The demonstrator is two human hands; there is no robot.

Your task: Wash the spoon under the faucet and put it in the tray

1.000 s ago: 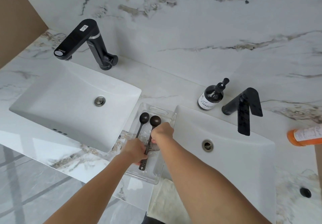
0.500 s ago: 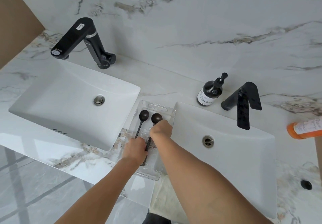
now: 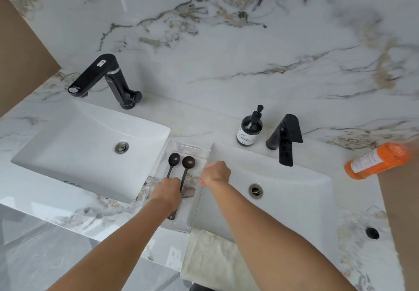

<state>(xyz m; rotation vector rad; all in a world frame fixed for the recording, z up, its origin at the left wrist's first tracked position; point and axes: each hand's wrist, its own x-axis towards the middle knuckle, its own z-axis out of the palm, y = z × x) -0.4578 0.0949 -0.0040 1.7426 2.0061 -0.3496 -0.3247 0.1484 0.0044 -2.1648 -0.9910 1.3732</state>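
Head view: two dark spoons (image 3: 184, 173) were seen lying in the clear tray (image 3: 190, 149) between the sinks. The left hand (image 3: 167, 190) was closed over their handles; the right hand (image 3: 215, 174) was curled, holding nothing visible.

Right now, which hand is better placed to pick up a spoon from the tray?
Left. The left hand sits over the handles of both spoons in the clear tray. The right hand is a fist at the tray's right edge, off the spoons.

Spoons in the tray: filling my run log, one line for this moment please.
two spoons in tray | left hand on handles | right hand beside tray | faucets dry
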